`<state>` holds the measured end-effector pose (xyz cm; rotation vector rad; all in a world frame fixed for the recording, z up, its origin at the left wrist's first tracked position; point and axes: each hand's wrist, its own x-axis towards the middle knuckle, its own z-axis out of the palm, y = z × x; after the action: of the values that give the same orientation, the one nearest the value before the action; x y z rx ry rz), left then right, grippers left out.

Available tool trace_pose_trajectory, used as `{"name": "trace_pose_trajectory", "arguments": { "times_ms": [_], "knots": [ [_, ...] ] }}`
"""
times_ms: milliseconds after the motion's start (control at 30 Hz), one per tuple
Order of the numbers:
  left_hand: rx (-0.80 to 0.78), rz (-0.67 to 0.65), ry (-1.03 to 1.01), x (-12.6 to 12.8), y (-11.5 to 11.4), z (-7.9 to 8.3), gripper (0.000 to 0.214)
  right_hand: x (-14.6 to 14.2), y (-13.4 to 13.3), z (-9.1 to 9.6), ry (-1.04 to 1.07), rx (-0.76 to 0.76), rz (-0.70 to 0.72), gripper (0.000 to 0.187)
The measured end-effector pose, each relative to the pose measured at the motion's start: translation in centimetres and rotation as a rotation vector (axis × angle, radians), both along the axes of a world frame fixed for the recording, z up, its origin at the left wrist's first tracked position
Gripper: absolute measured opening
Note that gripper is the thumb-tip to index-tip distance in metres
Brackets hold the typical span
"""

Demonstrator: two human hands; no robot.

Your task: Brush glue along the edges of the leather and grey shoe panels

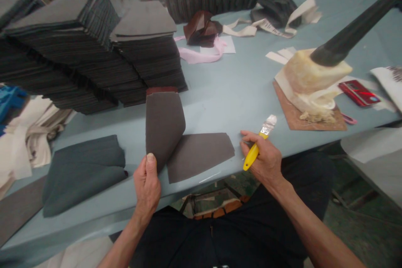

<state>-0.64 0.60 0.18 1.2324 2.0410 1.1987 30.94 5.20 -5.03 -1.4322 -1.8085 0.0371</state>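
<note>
My left hand (147,182) is closed on the lower edge of a dark grey-brown cut panel (163,123), thumb on top, and holds it raised and tilted. A similar flat panel (201,155) lies on the table just right of it, partly hidden behind the raised one. In my right hand (265,159) is a paintbrush (253,153) with a yellow handle, its whitish bristles pointing up and away from me. The brush is apart from both panels. Left of my left hand lies a folded dark green-grey piece (83,171).
Tall stacks of dark panels (147,54) stand at the back left. On the right, a yellowish glue-crusted container (307,71) with a thick black handle sits on a brown board (292,119). A red box (359,92) lies beside it. Fabric strips (204,54) lie farther back.
</note>
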Motion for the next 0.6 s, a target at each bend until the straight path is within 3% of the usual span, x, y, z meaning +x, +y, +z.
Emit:
{"name": "trace_pose_trajectory", "arguments": {
  "times_ms": [600],
  "knots": [
    [0.011,-0.034,0.050,0.20,0.12,0.21,0.066,-0.21,0.02,-0.14,-0.007,0.053,0.020,0.006]
  ]
}}
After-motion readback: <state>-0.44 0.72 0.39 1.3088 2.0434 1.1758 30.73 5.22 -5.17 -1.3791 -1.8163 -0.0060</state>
